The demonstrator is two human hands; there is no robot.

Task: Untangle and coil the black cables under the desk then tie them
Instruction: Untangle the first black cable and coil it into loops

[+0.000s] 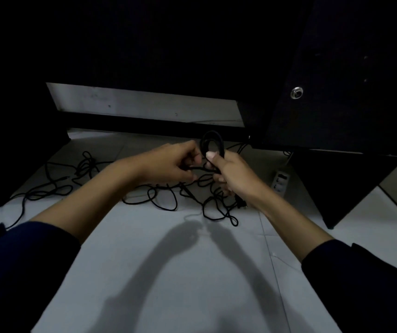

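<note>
Thin black cables (161, 200) lie tangled in loops across the pale floor under the desk, stretching from the far left to below my hands. My right hand (231, 174) is shut on a small coil of black cable (213, 143), whose loop stands up above the thumb. My left hand (173, 164) pinches a strand of the same cable just left of the coil, fingers closed on it. More loops hang and lie beneath my right hand (216, 207).
A white power strip (280, 182) lies on the floor at the right, next to a dark desk panel (337, 104). Another dark panel (12, 164) stands at the left. A pale wall strip (144, 104) shows behind. The tiled floor (168, 260) in front holds my arms' shadows.
</note>
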